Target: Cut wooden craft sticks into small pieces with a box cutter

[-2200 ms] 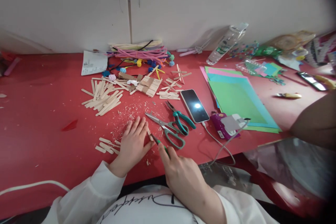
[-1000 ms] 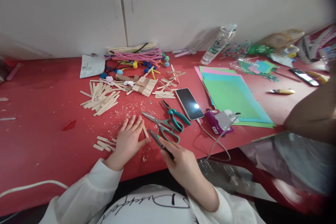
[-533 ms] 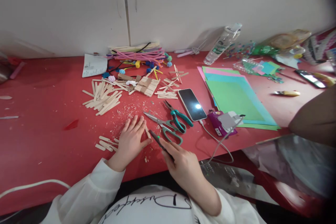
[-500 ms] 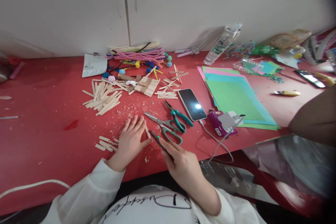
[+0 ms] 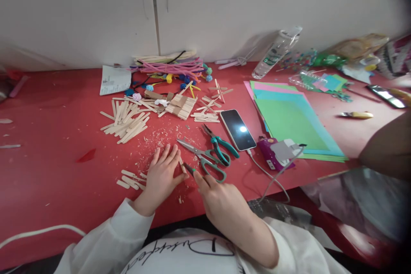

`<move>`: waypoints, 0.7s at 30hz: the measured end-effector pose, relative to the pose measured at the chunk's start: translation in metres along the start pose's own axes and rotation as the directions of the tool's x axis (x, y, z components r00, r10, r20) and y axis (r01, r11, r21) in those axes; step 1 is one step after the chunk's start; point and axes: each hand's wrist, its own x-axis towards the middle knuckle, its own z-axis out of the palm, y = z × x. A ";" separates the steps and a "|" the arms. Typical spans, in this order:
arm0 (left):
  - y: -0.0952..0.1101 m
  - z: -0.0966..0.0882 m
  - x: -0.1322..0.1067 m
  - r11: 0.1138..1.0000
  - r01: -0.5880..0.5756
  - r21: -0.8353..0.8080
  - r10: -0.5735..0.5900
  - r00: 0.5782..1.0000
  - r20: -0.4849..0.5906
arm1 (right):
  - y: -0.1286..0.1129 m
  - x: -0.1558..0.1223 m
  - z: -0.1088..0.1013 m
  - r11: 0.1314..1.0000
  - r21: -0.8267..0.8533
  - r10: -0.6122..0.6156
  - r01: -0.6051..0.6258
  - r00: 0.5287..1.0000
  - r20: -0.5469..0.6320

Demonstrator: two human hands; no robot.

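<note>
My left hand lies flat with fingers stretched out on the red table. Its index finger and thumb edge hold down a small wooden craft stick, partly hidden beneath them. My right hand is closed round a dark craft knife with a green spot near the fingers. The blade end meets or nearly meets the stick's side. Wood shavings are scattered beyond my left hand, and short cut stick pieces lie to its left. Scissors rest just beyond the knife.
Teal pliers lie beside a charging phone and a purple box. Craft sticks, pipe cleaners, coloured paper and a plastic bottle stand farther back. Another person's arm is at right.
The knife and my right hand have shifted slightly down towards me along the stick. My left hand keeps pressing in nearly the same place. The camera view has moved a little.
</note>
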 end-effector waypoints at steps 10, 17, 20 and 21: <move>-0.001 0.001 0.001 0.999 -0.026 -0.036 0.026 1.000 -0.004 | 0.005 0.001 0.025 0.958 0.282 0.078 -0.043 0.990 -0.115; 0.002 -0.003 0.002 1.000 0.019 -0.018 -0.018 0.999 0.032 | 0.016 -0.003 0.046 0.270 0.948 0.272 -0.169 0.958 0.094; 0.003 -0.005 0.002 1.000 0.026 -0.008 -0.025 0.999 0.023 | 0.016 -0.001 0.048 -0.052 0.976 0.271 -0.211 0.938 0.218; 0.003 -0.006 0.002 1.000 0.028 -0.004 -0.028 0.999 0.020 | 0.015 -0.001 0.049 -0.120 0.974 0.282 -0.194 0.934 0.221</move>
